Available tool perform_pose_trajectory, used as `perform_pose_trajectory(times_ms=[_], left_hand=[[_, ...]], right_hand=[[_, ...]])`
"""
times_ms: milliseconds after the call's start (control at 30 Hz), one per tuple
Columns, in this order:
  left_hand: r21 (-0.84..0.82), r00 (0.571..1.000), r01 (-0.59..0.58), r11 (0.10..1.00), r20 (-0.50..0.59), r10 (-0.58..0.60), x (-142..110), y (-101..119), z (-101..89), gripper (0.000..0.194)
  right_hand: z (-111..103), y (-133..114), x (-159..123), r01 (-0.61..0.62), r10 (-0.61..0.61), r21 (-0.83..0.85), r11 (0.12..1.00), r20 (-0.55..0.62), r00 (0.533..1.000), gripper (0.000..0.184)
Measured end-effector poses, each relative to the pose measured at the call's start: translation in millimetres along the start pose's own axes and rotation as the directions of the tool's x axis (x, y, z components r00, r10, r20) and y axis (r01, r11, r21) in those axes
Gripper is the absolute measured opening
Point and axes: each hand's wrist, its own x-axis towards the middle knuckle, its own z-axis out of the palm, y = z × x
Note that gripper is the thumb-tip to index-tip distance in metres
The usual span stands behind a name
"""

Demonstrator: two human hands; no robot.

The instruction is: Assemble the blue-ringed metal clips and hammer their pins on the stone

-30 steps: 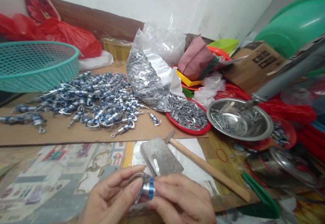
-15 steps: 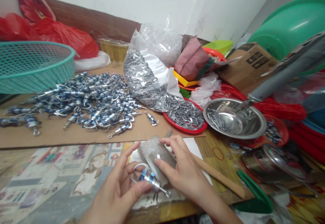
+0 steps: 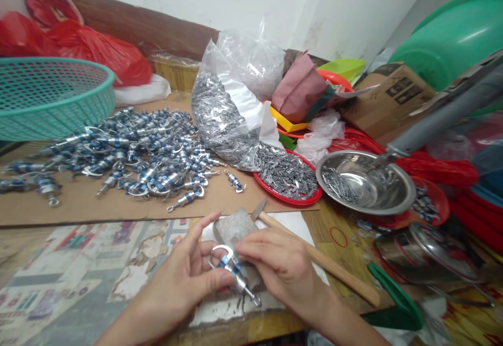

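Note:
My left hand holds a small blue-and-silver metal fitting between thumb and fingers. The fitting has a curved silver arm at its upper end and a ring at its lower end. Close against its upper side, my right hand is closed in a pinch on a small metal tab, mostly hidden by the fingers. Beneath both hands sits a grey metal block. Behind my right hand lies a hammer with a wooden handle.
Many similar fittings are heaped on cardboard at the left, before a turquoise basket. A clear bag and a red plate hold small metal tabs. To their right stands a steel bowl containing pins.
My right hand has moved in from the block to the fitting, its fingers now pinched together. The tab that lay on the block is no longer there. My left hand keeps the fitting.

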Motion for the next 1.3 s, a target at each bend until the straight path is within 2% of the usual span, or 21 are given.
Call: perform_pose_trajectory(times_ms=[100,200,300,467,533,633,700,800,867,967,1100,1167,1233,1300], left_hand=[[-0.010,1.000,-0.005,1.000,0.014,0.005,-0.1,-0.1,0.5,0.090],[-0.019,1.000,-0.005,1.000,0.021,0.005,-0.5,0.9,0.7,0.090],[-0.015,1.000,0.007,1.000,0.002,-0.007,-1.2,1.8,0.8,0.089],[0.010,1.000,0.008,1.000,-0.002,-0.008,-2.0,2.1,1.0,0.085],[0.008,1.000,0.018,1.000,-0.012,-0.018,-1.8,2.0,1.2,0.086],[-0.002,0.999,0.023,1.000,-0.029,-0.023,-1.3,1.6,1.6,0.088],[0.005,0.999,0.021,1.000,-0.037,-0.021,-1.2,1.2,1.6,0.087],[-0.006,0.999,0.010,1.000,-0.034,-0.011,-1.2,0.7,1.1,0.086],[-0.023,0.999,0.018,1.000,-0.027,-0.018,-0.8,0.6,0.5,0.088],[-0.029,1.000,0.027,0.999,-0.015,-0.028,0.1,1.0,-0.3,0.089],[-0.030,1.000,0.022,0.999,-0.007,-0.022,0.0,2.1,-0.3,0.089],[-0.021,1.000,0.022,1.000,-0.007,-0.022,-0.6,2.2,-0.1,0.089],[-0.007,1.000,0.019,1.000,-0.012,-0.019,-1.0,1.9,-0.2,0.089],[0.004,0.999,0.019,1.000,-0.029,-0.019,-0.9,1.7,-0.4,0.093]], right_hand=[[6.5,0.3,-2.4,0.115,-0.108,-0.113,0.987,0.060,0.992,0.024],[7.7,-0.6,-4.4,0.145,-0.143,-0.110,0.983,0.029,0.989,0.023],[7.0,-5.0,-4.7,0.077,-0.074,-0.078,0.994,0.033,0.997,0.024],[1.1,-8.7,1.1,-0.081,0.089,-0.055,0.995,0.175,0.981,0.018],[-4.4,-6.1,6.8,-0.139,0.148,-0.055,0.989,0.242,0.959,0.015],[-13.9,-0.5,18.5,-0.244,0.253,-0.073,0.967,0.356,0.900,0.013],[-17.4,2.1,25.4,-0.218,0.236,-0.093,0.972,0.446,0.864,0.013],[-14.3,3.2,29.3,-0.104,0.146,-0.112,0.988,0.490,0.859,0.010],[-7.5,3.3,26.5,-0.081,0.126,-0.119,0.990,0.448,0.885,0.008],[4.5,4.0,18.2,-0.090,0.131,-0.131,0.987,0.352,0.927,0.018],[12.5,2.5,11.4,-0.165,0.185,-0.095,0.982,0.271,0.945,0.017],[8.5,2.2,9.7,-0.199,0.197,-0.010,0.980,0.190,0.962,0.015],[-2.8,5.5,5.3,-0.238,0.236,0.058,0.969,0.041,0.971,0.016],[-19.7,14.5,-5.0,-0.323,0.323,0.015,0.946,-0.094,0.942,0.016]])
